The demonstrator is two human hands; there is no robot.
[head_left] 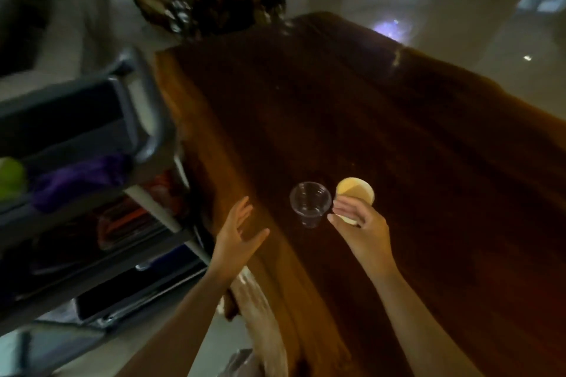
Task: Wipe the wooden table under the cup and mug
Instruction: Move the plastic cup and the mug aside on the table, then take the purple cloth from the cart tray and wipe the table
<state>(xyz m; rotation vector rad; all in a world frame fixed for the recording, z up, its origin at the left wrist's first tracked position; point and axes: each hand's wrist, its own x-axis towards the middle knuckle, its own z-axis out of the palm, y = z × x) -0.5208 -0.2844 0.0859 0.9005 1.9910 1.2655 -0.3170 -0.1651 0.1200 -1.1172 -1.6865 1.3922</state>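
Observation:
A dark wooden table (382,147) fills the middle and right of the head view. On it stands a clear plastic cup (310,203), upright and empty as far as I can see. Just to its right is a cream mug (356,191), and my right hand (356,223) is wrapped around its near side. My left hand (237,234) hovers over the table's left edge, fingers spread, holding nothing, a short way left of the clear cup.
A grey service cart (92,193) with shelves stands against the table's left side; it carries a purple cloth (79,177) and a green object (10,177). A dark basket-like object (211,6) sits beyond the table's far left corner.

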